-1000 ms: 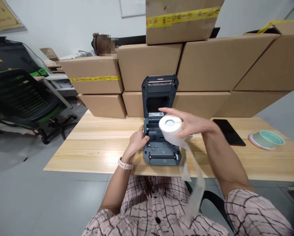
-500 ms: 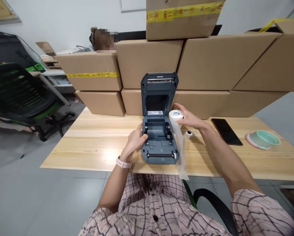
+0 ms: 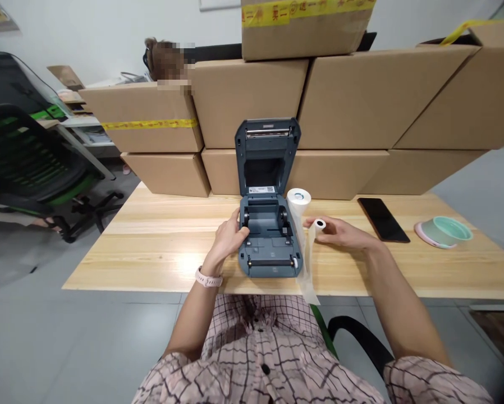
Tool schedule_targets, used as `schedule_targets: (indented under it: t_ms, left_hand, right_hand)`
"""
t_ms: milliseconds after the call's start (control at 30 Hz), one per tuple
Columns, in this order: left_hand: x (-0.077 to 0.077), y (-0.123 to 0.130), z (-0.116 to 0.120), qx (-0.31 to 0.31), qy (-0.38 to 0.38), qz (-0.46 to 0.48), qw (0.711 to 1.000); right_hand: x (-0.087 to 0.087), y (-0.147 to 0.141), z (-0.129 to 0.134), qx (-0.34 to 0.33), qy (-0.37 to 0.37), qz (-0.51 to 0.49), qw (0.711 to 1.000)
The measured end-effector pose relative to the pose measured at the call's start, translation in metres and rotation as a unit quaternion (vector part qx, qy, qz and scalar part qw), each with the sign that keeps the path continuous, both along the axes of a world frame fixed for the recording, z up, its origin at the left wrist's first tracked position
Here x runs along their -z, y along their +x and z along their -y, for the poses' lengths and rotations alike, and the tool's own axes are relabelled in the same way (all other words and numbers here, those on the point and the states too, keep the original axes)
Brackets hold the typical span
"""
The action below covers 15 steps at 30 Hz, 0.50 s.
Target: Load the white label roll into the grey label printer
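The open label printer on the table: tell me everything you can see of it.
The label printer is dark blue-grey, apparently plastic, and sits flat on the wooden table. Its lid stands raised at the back, showing a shiny bar near the top and a white label near the hinge. Inside are two dark round holders; a dark roller crosses the front. The left hand grips its left edge.

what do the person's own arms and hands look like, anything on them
Both the left hand and right hand are ungloved. A pale pink strap with small holes circles the left wrist; the right wrist shows none. The loose sleeves are light pink with a dark grid check, leaving the forearms bare.
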State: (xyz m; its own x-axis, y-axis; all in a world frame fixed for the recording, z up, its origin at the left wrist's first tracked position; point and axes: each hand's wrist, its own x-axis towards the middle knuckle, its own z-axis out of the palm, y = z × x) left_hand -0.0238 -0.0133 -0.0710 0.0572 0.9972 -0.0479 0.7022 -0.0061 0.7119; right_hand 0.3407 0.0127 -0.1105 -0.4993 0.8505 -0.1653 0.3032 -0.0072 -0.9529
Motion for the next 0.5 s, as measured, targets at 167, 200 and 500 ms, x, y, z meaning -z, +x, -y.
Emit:
schedule_targets:
  t_ms: [167, 200, 500]
  left_hand:
    - [0.003, -0.001, -0.001, 0.003, -0.002, 0.014, 1.0]
    - [0.004, -0.002, -0.001, 0.005, -0.003, 0.016, 1.0]
    - [0.021, -0.003, 0.001, -0.012, 0.007, 0.108, 0.994]
  right_hand:
    - [-0.025, -0.009, 0.005, -0.025, 0.032, -0.097, 0.994]
    - [-0.038, -0.014, 0.007, -0.037, 0.063, -0.115, 0.991]
    - [-0.089, -0.15, 0.003, -0.151, 0.377, 0.269, 0.873]
